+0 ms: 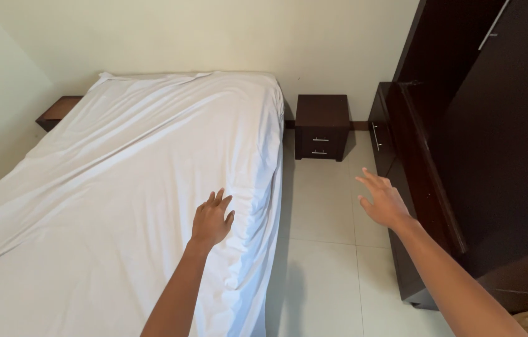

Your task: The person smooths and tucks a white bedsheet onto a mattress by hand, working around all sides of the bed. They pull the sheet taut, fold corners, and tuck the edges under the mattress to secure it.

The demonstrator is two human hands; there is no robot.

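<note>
A bed covered by a wrinkled white sheet (151,156) fills the left and middle of the view. My left hand (211,219) hovers flat over the sheet close to the bed's right edge, fingers apart, holding nothing. My right hand (384,201) is raised over the tiled floor between the bed and a dark low cabinet (401,156), fingers spread and empty.
A dark wooden nightstand (322,126) with two drawers stands against the far wall, right of the bed. Another nightstand (58,111) shows at the bed's far left. A tall dark wardrobe (501,137) lines the right side. Pale floor tiles (323,212) run between bed and cabinet.
</note>
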